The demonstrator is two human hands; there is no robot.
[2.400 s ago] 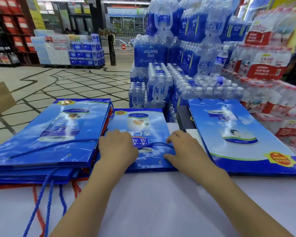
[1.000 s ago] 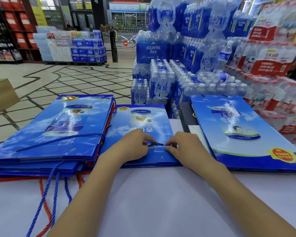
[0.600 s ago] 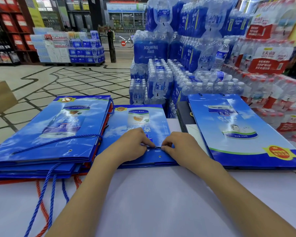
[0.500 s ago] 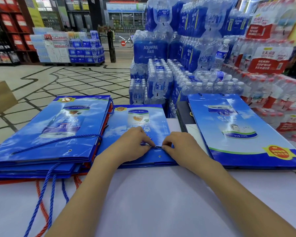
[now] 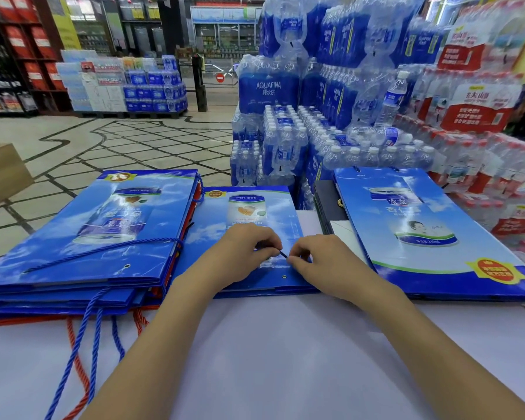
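While my left hand [image 5: 249,250] and right hand [image 5: 319,259] both pinch the cord [image 5: 283,254], the bag [image 5: 255,204] shows an empty eyelet [image 5: 284,277], so I judge threading not yet done.

My left hand [image 5: 245,253] and right hand [image 5: 325,262] are bare, and both my forearms are bare too, from wrist to the view's lower edge.

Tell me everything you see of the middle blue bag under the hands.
The middle bag is a glossy blue paper carrier, folded flat on the white table, printed with sky and a can. A metal eyelet shows by its near edge. The left hand and right hand rest on it, pinching a dark cord.
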